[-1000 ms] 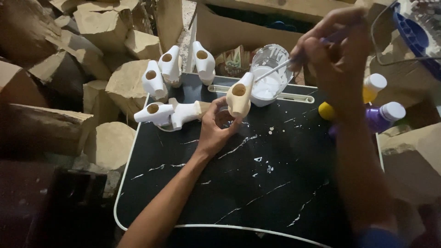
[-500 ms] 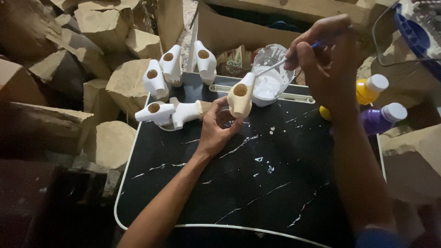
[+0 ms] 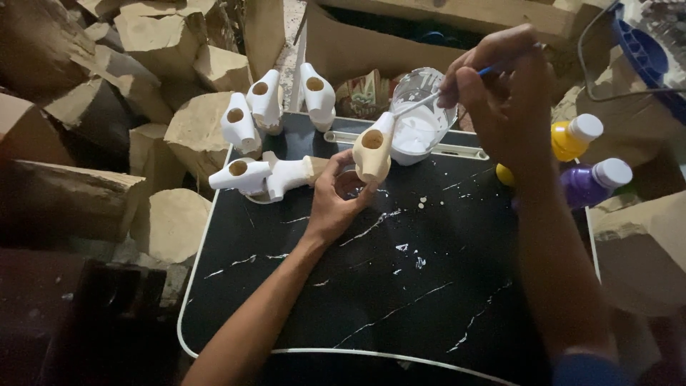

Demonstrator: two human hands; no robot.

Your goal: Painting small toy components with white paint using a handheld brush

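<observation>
Black marbled table [image 3: 429, 300], white-edged, flecked with white paint drips. The left hand [image 3: 336, 207] is curling shut around the lower end of a bare wooden piece [image 3: 372, 150] with a round hole, holding it upright near the far edge of the table, just in front of the paint cup [image 3: 421, 118]. The right hand [image 3: 504, 93] is pinching closed on a thin paintbrush [image 3: 429, 100], its tip reaching into that clear cup of white paint. Left of the held piece, two white-painted pieces [image 3: 268, 175] are lying on the table, touching each other; three more white-painted pieces [image 3: 268, 104] are standing behind them at the table's far left corner, crowding that side. To the right, a yellow bottle [image 3: 568, 139] and a purple bottle [image 3: 593, 182], both white-capped, are sitting just beside the table's edge, partly hidden by the right forearm. Rough wood blocks [image 3: 193, 132] are piling up on the left; a cardboard box [image 3: 400, 36] is standing behind the cup.
</observation>
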